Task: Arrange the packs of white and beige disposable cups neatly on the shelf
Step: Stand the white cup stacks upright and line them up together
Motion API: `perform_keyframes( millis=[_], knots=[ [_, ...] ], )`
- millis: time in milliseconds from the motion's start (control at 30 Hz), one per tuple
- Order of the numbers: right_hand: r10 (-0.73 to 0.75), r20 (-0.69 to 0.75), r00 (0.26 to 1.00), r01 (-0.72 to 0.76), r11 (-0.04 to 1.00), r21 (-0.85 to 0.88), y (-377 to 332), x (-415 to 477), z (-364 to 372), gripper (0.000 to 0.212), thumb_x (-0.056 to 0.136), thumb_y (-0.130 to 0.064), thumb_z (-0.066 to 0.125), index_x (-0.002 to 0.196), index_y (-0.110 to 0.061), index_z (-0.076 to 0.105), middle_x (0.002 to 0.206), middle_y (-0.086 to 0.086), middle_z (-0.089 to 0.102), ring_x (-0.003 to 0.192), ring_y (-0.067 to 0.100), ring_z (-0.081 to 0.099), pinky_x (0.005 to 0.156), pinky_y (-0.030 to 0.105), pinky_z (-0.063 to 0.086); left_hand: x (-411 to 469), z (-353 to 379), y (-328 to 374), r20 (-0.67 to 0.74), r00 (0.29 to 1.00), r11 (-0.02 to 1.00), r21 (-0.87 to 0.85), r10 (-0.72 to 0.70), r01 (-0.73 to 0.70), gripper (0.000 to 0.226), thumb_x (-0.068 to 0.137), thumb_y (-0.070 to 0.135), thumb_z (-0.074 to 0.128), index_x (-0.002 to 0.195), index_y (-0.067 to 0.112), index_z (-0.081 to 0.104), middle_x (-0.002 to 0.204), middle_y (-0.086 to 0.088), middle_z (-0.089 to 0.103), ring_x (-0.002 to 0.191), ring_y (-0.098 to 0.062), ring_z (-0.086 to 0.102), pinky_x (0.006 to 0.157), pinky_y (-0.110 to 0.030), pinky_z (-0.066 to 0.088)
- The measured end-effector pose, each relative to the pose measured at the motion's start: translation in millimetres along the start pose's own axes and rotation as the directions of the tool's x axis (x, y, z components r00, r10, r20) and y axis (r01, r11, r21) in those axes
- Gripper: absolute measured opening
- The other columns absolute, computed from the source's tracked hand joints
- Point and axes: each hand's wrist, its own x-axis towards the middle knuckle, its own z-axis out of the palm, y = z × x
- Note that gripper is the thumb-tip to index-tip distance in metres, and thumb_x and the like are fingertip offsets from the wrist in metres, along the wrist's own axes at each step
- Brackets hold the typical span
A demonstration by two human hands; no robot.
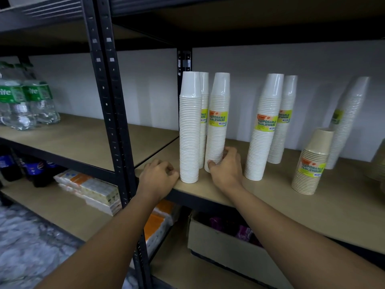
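Near the front left corner of the shelf (pixel 343 215), the right hand (pixel 226 167) grips the base of an upright white cup pack (pixel 218 122), the left hand (pixel 158 176) is curled on nothing just beside the leftmost white pack (pixel 189 130), and a short beige pack (pixel 312 161) stands toward the right.

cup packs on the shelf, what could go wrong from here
1. The right hand grips the labelled white pack only at its base; sliding it may tip it.
2. The front pack stands close to the shelf edge beside the left hand; a nudge could topple it.
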Motion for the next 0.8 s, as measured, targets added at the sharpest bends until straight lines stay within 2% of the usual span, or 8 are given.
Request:
perform_keyframes(
  millis=[533, 667, 800],
  knots=[
    [-0.001, 0.014, 1.000, 0.001, 1.000, 0.009, 3, 4, 0, 0.057, 0.086, -0.020, 0.072, 0.134, -0.007, 0.043, 0.137, 0.010, 0.047, 0.117, 0.024, 0.055, 0.086, 0.026, 0.040, -2, -1, 3, 0.001, 1.000, 1.000, 0.017, 0.002, -0.002, 0.031, 0.086, 0.043, 0.053, 0.105, 0.024, 0.069, 0.117, -0.001, 0.060, 0.110, -0.024, 0.052, 0.092, -0.041, 0.047],
    [-0.005, 0.013, 1.000, 0.005, 1.000, 0.011, 5, -4, -11, 0.058, 0.086, -0.026, 0.071, 0.135, -0.010, 0.043, 0.136, 0.007, 0.048, 0.117, 0.022, 0.055, 0.090, 0.029, 0.044, -9, -6, 5, 0.012, 0.999, 0.999, 0.007, 0.035, -0.035, 0.033, 0.087, 0.041, 0.052, 0.104, 0.020, 0.070, 0.110, -0.004, 0.062, 0.103, -0.024, 0.055, 0.090, -0.042, 0.049],
    [-0.011, -0.028, 1.000, 0.012, 0.999, 0.039, 10, -18, -35, 0.049, 0.087, -0.030, 0.069, 0.130, -0.015, 0.050, 0.122, 0.002, 0.056, 0.107, 0.015, 0.056, 0.083, 0.026, 0.042, -30, -16, 14, -0.035, 0.998, 0.998, -0.040, 0.046, -0.047, 0.026, 0.086, 0.041, 0.054, 0.093, 0.021, 0.068, 0.096, 0.003, 0.059, 0.092, -0.019, 0.055, 0.083, -0.042, 0.052]
  ],
)
